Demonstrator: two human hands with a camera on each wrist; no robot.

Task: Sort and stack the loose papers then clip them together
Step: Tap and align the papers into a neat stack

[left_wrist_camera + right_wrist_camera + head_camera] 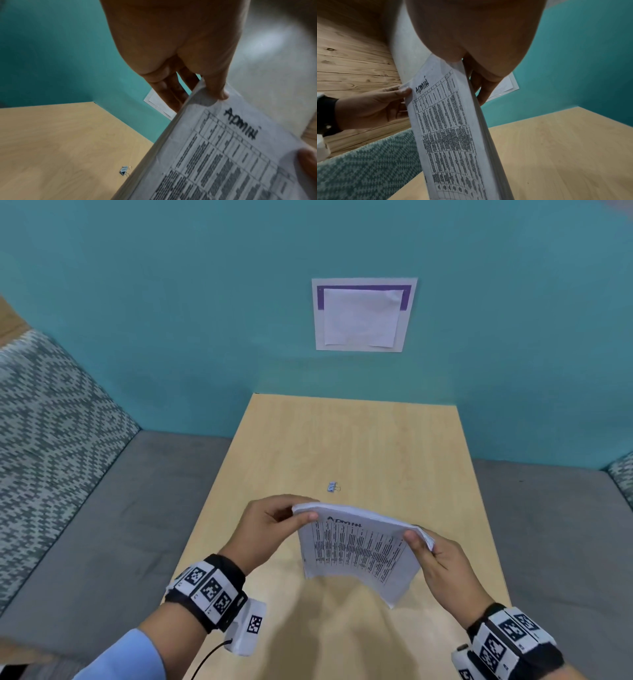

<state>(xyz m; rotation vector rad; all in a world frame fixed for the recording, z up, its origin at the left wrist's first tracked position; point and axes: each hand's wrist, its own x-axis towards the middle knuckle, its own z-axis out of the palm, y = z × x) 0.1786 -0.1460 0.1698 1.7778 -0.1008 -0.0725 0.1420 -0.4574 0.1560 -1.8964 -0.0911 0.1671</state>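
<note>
A stack of printed papers [359, 549], its top sheet a table headed "ADMIN", is held tilted above the wooden table [376, 446]. My left hand [274, 522] pinches the stack's upper left corner, thumb on the top sheet. My right hand [435, 556] pinches the upper right corner the same way. The left wrist view shows the papers [223, 155] with the left thumb on top and fingers behind. In the right wrist view the papers [450, 128] appear edge-on. A small blue binder clip [332, 486] lies on the table just beyond the stack; it also shows as the clip [124, 169].
A teal wall [171, 320] stands behind the table, with a white sheet [363, 314] pinned on it. Grey bench seating [102, 525] flanks the table on both sides, and a patterned cushion [44, 422] is on the left.
</note>
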